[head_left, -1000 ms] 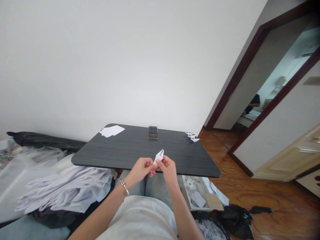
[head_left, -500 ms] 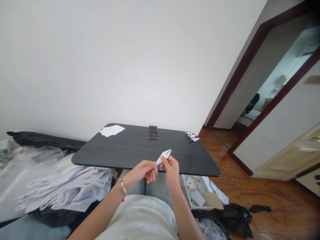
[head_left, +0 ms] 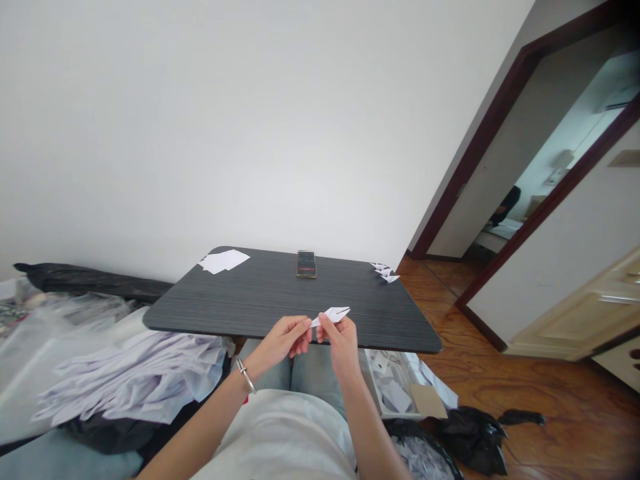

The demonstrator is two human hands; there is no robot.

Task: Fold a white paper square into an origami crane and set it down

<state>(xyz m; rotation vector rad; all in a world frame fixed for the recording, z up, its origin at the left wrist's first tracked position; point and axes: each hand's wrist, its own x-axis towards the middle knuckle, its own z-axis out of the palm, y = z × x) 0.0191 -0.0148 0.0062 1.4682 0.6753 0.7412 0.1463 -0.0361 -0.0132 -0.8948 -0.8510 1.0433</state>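
Note:
Between my two hands is a narrow piece of folded white paper (head_left: 336, 313), its split, pointed end facing right above the near edge of the dark table (head_left: 240, 297). My left hand (head_left: 291, 335) pinches the thin left end between thumb and finger. With thumb and fingers, my right hand (head_left: 340, 339) grips the middle of the fold. Both hands are closed, and parts of the paper are hidden behind the fingers. At the table's far right corner stand several small folded paper figures (head_left: 385, 272). Flat white paper sheets (head_left: 225, 261) lie at the far left corner.
A dark phone-like object (head_left: 307, 265) lies at the table's back middle, near the white wall. Left of the table is a heap of white cloth (head_left: 135, 377). Below on the right are an open box (head_left: 373, 380) with papers and a black bag (head_left: 473, 437) on the wooden floor.
The folded paper has tilted from pointing up and right to nearly level, its split end swinging down to the right. Both hands still hold it, and the left hand has risen slightly.

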